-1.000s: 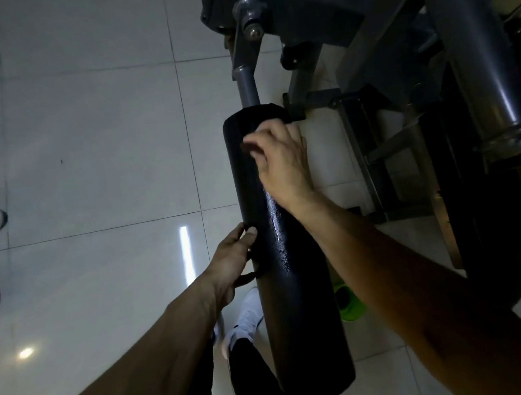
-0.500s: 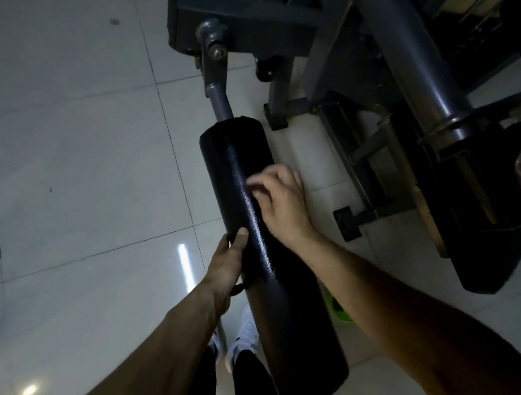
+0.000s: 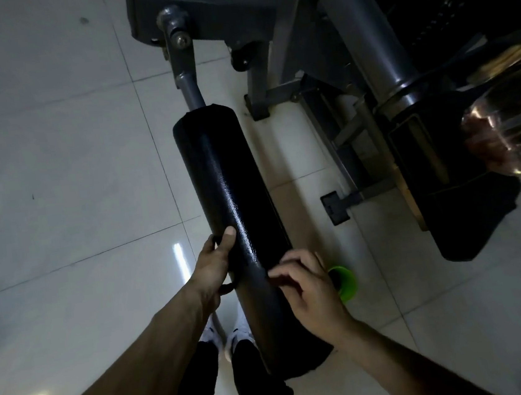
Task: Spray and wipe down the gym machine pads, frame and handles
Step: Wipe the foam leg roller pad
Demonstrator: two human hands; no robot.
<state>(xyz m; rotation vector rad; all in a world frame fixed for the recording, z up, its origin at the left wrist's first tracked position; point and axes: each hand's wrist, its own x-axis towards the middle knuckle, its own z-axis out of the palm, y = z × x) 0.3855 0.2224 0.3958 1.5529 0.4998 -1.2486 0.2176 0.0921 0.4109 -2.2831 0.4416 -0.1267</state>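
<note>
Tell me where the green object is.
Head view, lower centre-right: the green object lies on the floor just right of the roller pad, partly hidden behind the right hand.

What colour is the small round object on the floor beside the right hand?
Bright green: the small round object shows best in the head view.

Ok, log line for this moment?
left hand grips black cylindrical padded roller | right hand touches it lower down | cloth not discernible
</note>
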